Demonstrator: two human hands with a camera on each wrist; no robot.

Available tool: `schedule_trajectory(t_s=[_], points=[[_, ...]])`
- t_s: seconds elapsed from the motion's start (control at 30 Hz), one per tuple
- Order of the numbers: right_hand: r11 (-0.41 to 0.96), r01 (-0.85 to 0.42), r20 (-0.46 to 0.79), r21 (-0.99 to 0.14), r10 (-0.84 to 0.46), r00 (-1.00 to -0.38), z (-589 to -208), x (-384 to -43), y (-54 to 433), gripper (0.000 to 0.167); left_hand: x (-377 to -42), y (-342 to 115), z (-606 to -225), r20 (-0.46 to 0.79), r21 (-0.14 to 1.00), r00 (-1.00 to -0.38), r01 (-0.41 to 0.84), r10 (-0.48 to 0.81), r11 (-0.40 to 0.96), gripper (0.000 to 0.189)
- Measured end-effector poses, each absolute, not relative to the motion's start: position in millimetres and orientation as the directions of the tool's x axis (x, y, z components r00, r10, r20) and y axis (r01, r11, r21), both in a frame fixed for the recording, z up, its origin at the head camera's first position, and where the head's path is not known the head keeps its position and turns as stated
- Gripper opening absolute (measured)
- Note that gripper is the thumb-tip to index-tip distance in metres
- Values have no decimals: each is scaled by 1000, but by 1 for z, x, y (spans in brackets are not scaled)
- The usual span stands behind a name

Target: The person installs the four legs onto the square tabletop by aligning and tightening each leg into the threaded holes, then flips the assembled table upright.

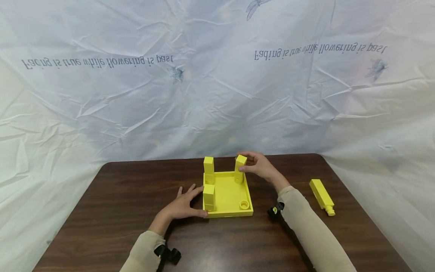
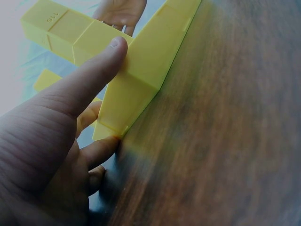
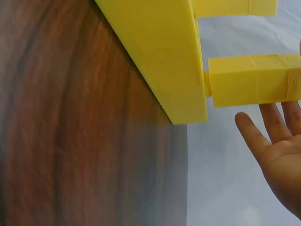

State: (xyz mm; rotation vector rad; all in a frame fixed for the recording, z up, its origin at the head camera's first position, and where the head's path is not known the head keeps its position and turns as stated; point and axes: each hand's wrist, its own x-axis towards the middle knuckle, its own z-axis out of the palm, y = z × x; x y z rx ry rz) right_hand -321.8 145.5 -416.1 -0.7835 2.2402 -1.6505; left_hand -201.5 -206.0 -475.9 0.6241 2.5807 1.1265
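A shallow yellow square base (image 1: 227, 192) with a raised rim lies on the table. Square yellow posts stand at three of its corners: back left post (image 1: 209, 170), front left post (image 1: 209, 197) and back right post (image 1: 239, 169). A round threaded socket (image 1: 244, 204) shows at the front right corner. My left hand (image 1: 181, 206) grips the base at its front left corner, thumb on the front wall and fingers along the left side. My right hand (image 1: 259, 166) holds the upper part of the back right post; in the right wrist view a narrow neck shows under that post (image 3: 254, 81).
Another yellow post (image 1: 321, 194), with a threaded end facing me, lies on the table to the right. The dark wooden table (image 1: 136, 204) ends at the back before a hanging white printed sheet (image 1: 217, 94). Each wrist wears a small black camera.
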Motion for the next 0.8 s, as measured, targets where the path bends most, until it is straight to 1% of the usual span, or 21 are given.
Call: schedule_trajectory(t_s=[0.2,0.37,0.57,0.8], points=[[233,-273,136,-933,-474,-870,-420,-315,140,63,-202,-206,-476,-68,735,-877,279,476,618,104],[245,-293,179,-924,-400,-899,-422,-308,134,67,-202,-207,-476,-69,733,-878,277,473,622,106],[264,-313,207,-912,-363,-908,-423,-301,130,69,-203,-206,-475,-71,735,-875,278,478,618,106],[296,-319,200,-900,-370,-907,-422,-300,131,69,-203,-205,-477,-67,739,-875,280,480,613,105]])
